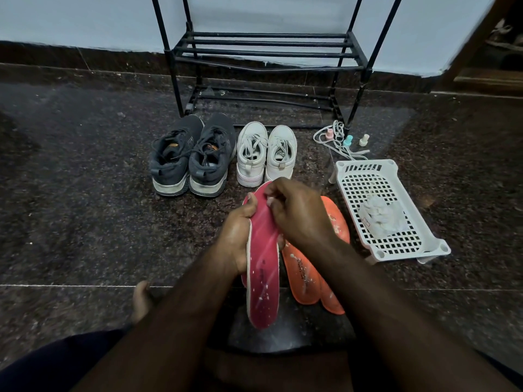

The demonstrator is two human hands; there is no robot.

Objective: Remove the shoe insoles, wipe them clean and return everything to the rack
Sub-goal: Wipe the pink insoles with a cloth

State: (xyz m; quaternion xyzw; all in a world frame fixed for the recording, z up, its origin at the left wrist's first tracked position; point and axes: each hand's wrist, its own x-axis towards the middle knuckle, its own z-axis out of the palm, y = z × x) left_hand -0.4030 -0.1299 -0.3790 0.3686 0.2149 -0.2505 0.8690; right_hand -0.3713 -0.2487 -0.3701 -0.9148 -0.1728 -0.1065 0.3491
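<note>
Insoles out of shoes | left hand (237, 236) grips speckled pink foam insole (263, 267), right hand (297, 213) pinched at its toe, cloth unclear | orange insoles (302, 275) just right, spotted | black metal rack (266, 52) beyond, bare | wiping, returning left

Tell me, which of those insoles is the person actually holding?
The pink insole, gripped by the left hand with the right hand pinching near its top. The two orange insoles lie on the floor beneath.
</note>
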